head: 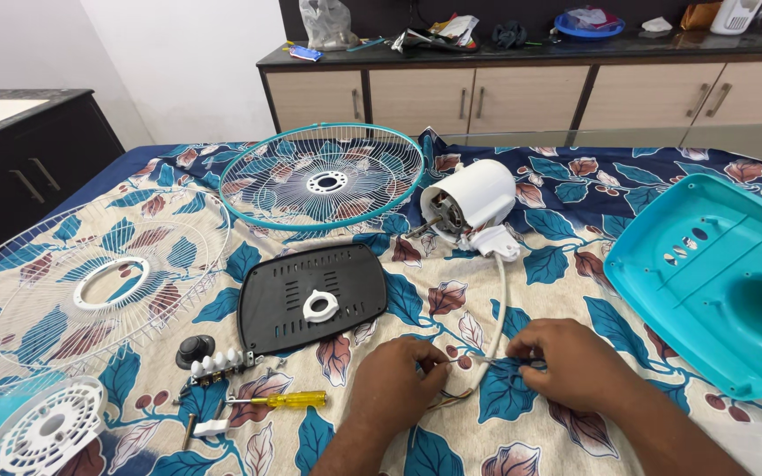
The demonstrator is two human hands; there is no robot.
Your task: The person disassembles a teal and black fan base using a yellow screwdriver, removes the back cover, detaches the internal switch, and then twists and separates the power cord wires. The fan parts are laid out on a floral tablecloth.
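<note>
counter, far left | clear crumpled plastic bag (pixel 328 22) | upright

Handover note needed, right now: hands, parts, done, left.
Left hand and right hand: both pinch the thin wires at the end of the white cable.
The cable runs up to the white motor, lying on its side on the cloth.
Done: fan is in pieces: teal grille, white grille, black plate, teal base.
Left: wire work unfinished; screwdriver lies unused by the left hand.
</note>
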